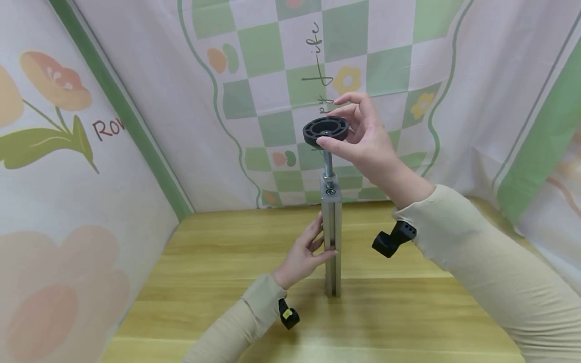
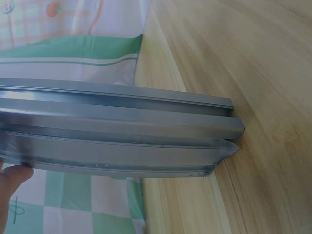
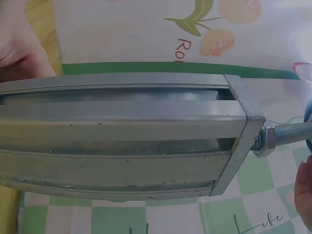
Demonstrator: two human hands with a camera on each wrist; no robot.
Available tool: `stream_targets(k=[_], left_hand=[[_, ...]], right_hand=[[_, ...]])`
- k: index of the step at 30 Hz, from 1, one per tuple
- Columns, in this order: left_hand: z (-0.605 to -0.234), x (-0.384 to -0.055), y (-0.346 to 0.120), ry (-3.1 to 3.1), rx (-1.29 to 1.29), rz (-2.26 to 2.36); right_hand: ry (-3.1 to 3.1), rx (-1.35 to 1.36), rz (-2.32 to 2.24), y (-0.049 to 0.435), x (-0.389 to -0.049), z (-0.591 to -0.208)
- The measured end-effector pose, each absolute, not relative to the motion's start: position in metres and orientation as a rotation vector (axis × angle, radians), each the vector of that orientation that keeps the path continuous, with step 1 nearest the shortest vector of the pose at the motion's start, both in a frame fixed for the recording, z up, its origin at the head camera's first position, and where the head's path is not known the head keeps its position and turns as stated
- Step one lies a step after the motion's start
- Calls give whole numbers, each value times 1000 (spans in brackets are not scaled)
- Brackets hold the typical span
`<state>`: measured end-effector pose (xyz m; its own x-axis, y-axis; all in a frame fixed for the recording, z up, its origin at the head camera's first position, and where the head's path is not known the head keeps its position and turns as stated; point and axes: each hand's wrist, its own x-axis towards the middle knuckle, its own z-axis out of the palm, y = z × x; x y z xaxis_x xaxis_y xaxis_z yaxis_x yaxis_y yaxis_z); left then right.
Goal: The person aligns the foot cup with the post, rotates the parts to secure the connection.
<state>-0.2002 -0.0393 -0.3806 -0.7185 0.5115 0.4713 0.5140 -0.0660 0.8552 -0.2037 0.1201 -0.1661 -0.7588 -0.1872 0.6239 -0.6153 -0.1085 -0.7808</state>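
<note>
An aluminium extrusion profile (image 1: 333, 227) stands upright on the table, its cut lower end at the wood in the left wrist view. My left hand (image 1: 301, 257) grips it partway up, thumb in front and fingers behind. On top sits a metal end plate (image 1: 330, 197), from which a threaded rod (image 1: 328, 164) rises; a hex nut (image 3: 267, 141) sits on the rod near the plate. The rod carries a black round levelling foot (image 1: 310, 133), hollow side up. My right hand (image 1: 369, 138) holds the foot's rim, thumb at the front and fingers at the far side.
The wooden table (image 1: 218, 252) lies below. A patterned fabric curtain (image 1: 268, 91) hangs close behind the profile, and another fabric side (image 1: 68, 201) stands at the left. Black wrist cameras (image 1: 394, 239) hang from both sleeves.
</note>
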Motion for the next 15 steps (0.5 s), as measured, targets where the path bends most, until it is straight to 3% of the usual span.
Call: stream_targets(k=[15], left_hand=[[-379, -199, -39, -2154, -1163, -1977]], right_hand=[[-1894, 666, 1613, 112, -199, -168]])
